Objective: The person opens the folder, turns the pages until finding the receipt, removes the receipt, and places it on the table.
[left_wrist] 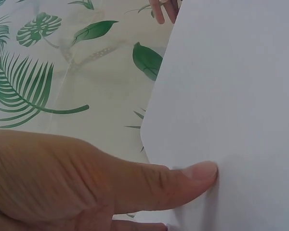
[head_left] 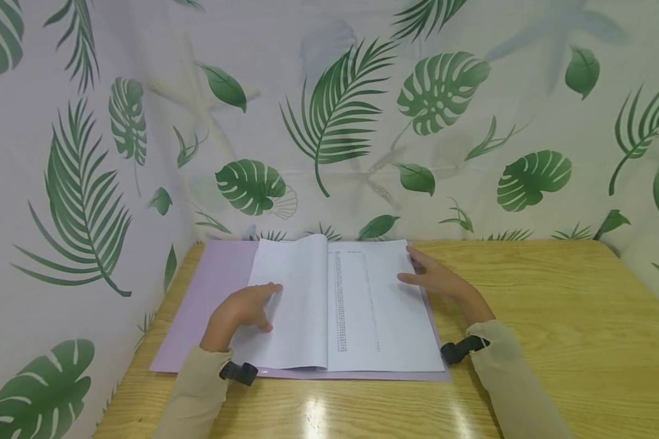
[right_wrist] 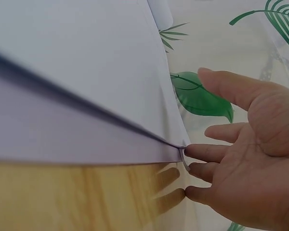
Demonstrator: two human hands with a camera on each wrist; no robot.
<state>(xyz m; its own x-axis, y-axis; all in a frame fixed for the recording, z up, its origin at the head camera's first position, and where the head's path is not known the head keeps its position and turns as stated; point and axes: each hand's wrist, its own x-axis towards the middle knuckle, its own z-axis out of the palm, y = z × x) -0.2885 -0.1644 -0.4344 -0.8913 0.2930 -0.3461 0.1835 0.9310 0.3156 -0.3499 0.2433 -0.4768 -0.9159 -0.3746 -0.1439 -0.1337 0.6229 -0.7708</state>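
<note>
A lilac folder (head_left: 208,292) lies spread on the table, holding white sheets. Its right-hand sheet (head_left: 406,317) bears columns of small print; the left-hand sheet (head_left: 302,311) looks blank and curves up at the middle. My left hand (head_left: 244,308) rests over that blank sheet, its thumb (left_wrist: 192,180) against the paper with the fingers extended. At the far right edge of the printed sheet is my right hand (head_left: 436,277), fingers spread. In the right wrist view, some of its fingertips (right_wrist: 202,152) touch the paper's edge, and nothing is gripped.
The wooden table (head_left: 549,317) extends to the right of the folder and in front of it. A leaf-patterned white cloth (head_left: 357,213) hangs behind, and another stretch runs along the left side. Both wrists carry a black strap (head_left: 464,349).
</note>
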